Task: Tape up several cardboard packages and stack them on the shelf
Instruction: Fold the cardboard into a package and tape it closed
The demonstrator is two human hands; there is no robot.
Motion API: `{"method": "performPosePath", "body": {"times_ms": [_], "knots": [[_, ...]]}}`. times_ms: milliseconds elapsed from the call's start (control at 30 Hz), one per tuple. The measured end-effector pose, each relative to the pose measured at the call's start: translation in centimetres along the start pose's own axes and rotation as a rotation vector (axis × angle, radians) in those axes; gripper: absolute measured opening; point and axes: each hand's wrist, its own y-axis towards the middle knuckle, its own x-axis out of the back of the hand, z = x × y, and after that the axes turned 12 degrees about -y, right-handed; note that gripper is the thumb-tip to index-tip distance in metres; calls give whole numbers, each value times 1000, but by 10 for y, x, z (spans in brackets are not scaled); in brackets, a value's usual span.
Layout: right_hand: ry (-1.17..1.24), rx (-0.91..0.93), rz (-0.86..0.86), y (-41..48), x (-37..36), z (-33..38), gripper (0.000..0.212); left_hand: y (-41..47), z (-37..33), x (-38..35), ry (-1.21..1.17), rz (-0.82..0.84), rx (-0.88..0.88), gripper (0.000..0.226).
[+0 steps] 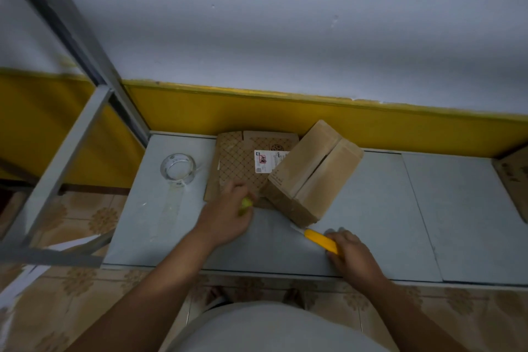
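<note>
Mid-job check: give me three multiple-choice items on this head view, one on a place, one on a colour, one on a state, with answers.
1. Where does the tape roll lie relative to the cardboard box?
A. To its left, on the shelf surface
B. On top of it
C. Inside it

2. What colour is the handle of the knife?
A. Red
B. Yellow
C. Black

3. What is the right hand doing?
A. Pressing flat on the box
B. Hanging idle
C. Gripping the knife

Answers:
1 A: the roll sits apart from the box, beyond the flattened carton.
2 B: the handle is plainly yellow.
3 C: its fingers curl round the handle's rear end, while the left hand holds a small yellow-green piece.
</note>
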Motion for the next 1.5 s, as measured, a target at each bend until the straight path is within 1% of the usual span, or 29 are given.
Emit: {"method": "performPosePath", "body": {"times_ms": [100,167,233,333,500,533,633,700,800,900,967,1033,1100,1200,1267,1300,1367,1500], "knots": [[-10,-2,-132,11,-5,-3,44,-5,14,14,248,49,-72,27],[-2,5,-206,15,-9,-3,43,-14,31,11,377,90,-87,29],[4,21,-250,16,-13,-2,43,-26,50,3,416,157,-87,29],[4,10,-259,17,-16,-3,41,-37,66,-13,454,225,-83,26],[-20,11,-243,20,-17,-7,40,-44,74,-25,527,174,-139,30],[-24,12,-245,20,-17,-8,40,-45,76,-25,548,174,-144,36],[-35,10,-250,22,-19,-8,41,-43,81,-29,653,237,-201,66],[-39,2,-242,23,-20,-9,44,-41,79,-31,614,248,-185,71],[-36,-15,-190,22,-17,-8,51,-41,78,-34,576,170,-196,71],[31,-15,-173,17,-8,-7,53,-42,80,-35,521,142,-233,71],[140,-40,-262,13,3,-5,49,-44,80,-35,492,108,-267,70],[265,-80,-429,11,19,-2,36,-46,78,-34,468,42,-284,65],[313,-36,-567,14,37,10,27,-44,70,-33,383,-56,-303,55],[233,103,-623,30,59,45,22,-20,43,-28,255,-172,-363,41],[152,145,-607,43,66,68,27,7,19,-22,179,-212,-393,44],[114,166,-588,50,67,77,30,21,6,-19,169,-206,-413,46],[53,198,-558,62,64,86,33,46,-14,-18,258,-144,-495,46],[32,191,-530,70,48,86,30,72,-22,-23,463,79,-616,39]]}}
